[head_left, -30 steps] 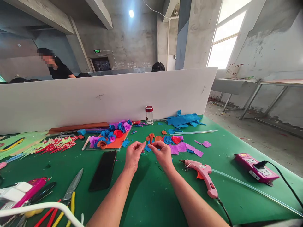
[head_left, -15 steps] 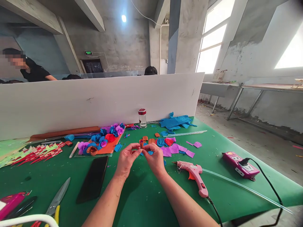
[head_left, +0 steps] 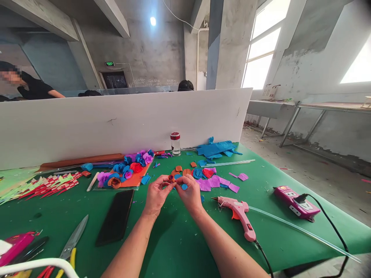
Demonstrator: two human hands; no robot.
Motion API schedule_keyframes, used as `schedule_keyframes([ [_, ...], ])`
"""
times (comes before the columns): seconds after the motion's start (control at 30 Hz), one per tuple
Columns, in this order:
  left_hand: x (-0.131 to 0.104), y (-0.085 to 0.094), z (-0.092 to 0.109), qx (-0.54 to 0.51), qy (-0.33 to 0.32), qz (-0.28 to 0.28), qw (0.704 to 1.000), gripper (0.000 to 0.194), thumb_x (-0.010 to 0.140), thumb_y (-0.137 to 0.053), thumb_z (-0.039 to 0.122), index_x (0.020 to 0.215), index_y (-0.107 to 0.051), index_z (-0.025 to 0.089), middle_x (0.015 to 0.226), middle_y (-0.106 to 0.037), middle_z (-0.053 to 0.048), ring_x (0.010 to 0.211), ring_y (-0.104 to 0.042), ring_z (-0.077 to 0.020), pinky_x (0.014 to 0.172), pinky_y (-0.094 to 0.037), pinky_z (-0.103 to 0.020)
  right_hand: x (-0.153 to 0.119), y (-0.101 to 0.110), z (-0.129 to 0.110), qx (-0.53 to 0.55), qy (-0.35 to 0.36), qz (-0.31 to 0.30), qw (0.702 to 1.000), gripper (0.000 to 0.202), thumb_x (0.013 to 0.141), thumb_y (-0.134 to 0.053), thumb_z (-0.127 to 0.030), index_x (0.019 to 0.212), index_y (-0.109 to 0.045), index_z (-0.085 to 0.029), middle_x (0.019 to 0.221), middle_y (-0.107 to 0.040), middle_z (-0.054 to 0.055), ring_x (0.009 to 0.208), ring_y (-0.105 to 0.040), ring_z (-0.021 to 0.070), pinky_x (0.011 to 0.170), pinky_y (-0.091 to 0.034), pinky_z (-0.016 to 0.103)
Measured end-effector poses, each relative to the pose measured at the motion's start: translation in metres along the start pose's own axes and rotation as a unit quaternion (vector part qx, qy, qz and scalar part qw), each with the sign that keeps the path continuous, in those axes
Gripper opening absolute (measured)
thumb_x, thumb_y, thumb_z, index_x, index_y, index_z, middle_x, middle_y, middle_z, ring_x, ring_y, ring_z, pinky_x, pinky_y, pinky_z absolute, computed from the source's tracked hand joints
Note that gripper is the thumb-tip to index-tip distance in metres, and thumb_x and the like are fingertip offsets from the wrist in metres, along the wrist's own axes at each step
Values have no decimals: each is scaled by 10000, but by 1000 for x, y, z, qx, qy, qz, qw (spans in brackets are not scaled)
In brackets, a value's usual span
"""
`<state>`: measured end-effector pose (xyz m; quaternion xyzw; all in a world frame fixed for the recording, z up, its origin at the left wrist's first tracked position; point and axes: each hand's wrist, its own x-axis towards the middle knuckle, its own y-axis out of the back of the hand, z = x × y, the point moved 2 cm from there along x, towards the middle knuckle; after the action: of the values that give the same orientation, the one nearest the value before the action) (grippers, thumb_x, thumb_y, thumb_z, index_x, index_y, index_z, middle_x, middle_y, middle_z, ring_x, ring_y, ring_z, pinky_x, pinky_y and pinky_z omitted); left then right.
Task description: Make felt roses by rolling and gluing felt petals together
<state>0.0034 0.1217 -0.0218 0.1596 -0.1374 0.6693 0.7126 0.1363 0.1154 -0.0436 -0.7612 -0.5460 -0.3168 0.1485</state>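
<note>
Between my fingertips is a small rolled orange-brown paper flower (head_left: 171,178), dark at its centre. My left hand (head_left: 156,194) pinches it from the left, and my right hand (head_left: 189,193) closes on it from the right; the fingertips nearly meet under it. Just beyond my hands lie orange, blue and red paper pieces and purple paper pieces (head_left: 214,182). Finished paper flowers in blue, purple, red and brown (head_left: 127,170) sit on an orange sheet to the left. A pink glue gun (head_left: 239,214) rests right of my right forearm.
On the green table (head_left: 174,251) are a black phone (head_left: 115,218), scissors (head_left: 74,237), a lidded glass jar (head_left: 175,144), blue paper (head_left: 217,148), and a magenta power strip (head_left: 297,202) with its cable. A white board (head_left: 124,123) stands behind; a person in black is beyond it.
The rolled flower has tilted and sits lower between my fingertips, its round top now turned more toward me. The person beyond the board has shifted left.
</note>
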Motion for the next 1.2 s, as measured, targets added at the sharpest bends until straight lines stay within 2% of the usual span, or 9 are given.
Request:
schedule_keyframes([
  [0.3,-1,-1,1,18,8,9,1000,169,684,-781,343,726,-712,195,820,-666,-25,754,-597,-160,713,-486,-252,0,2,-4,-5,-7,-7,1000,100,794,-645,-208,700,-680,-207,697,-629,18,705,-584,181,662,-454,290],
  [0.5,0,1,0,16,7,40,999,173,696,-762,373,731,-724,208,772,-661,-13,739,-600,-170,716,-497,-274,0,1,-5,-8,-27,-28,999,159,816,-645,-297,689,-693,-214,684,-637,22,674,-578,178,648,-462,292],
  [0.6,0,1,0,14,9,38,999,163,688,-772,362,719,-727,208,762,-663,-9,744,-603,-170,722,-497,-273,0,1,-4,-4,-32,-30,999,193,825,-637,-317,670,-685,-214,675,-636,18,667,-576,176,649,-458,290],
  [0.77,0,1,-3,20,0,27,999,125,706,-767,325,700,-719,210,769,-656,-6,762,-596,-163,727,-486,-258,0,0,-1,1,-40,-34,999,172,817,-641,-297,672,-678,-212,684,-638,14,673,-577,176,652,-449,287],
  [1.03,0,1,-2,75,-36,22,996,144,721,-750,354,704,-711,216,783,-662,-17,779,-610,-180,732,-489,-273,0,-1,-1,-6,-40,-31,999,135,807,-629,-257,694,-690,-213,694,-645,20,706,-589,186,669,-462,296],
  [1.13,1,3,0,108,-58,35,992,144,717,-748,369,701,-726,228,816,-687,-29,801,-622,-195,743,-492,-285,2,0,1,19,-38,-38,998,99,798,-631,-279,788,-702,-212,745,-667,28,727,-601,189,690,-476,304],
  [1.2,1,4,1,127,-62,49,989,135,720,-742,377,734,-746,242,806,-707,-32,762,-624,-197,720,-493,-289,4,1,3,63,-52,-34,996,174,801,-619,-295,922,-705,-203,820,-692,39,748,-616,184,712,-491,305],
])
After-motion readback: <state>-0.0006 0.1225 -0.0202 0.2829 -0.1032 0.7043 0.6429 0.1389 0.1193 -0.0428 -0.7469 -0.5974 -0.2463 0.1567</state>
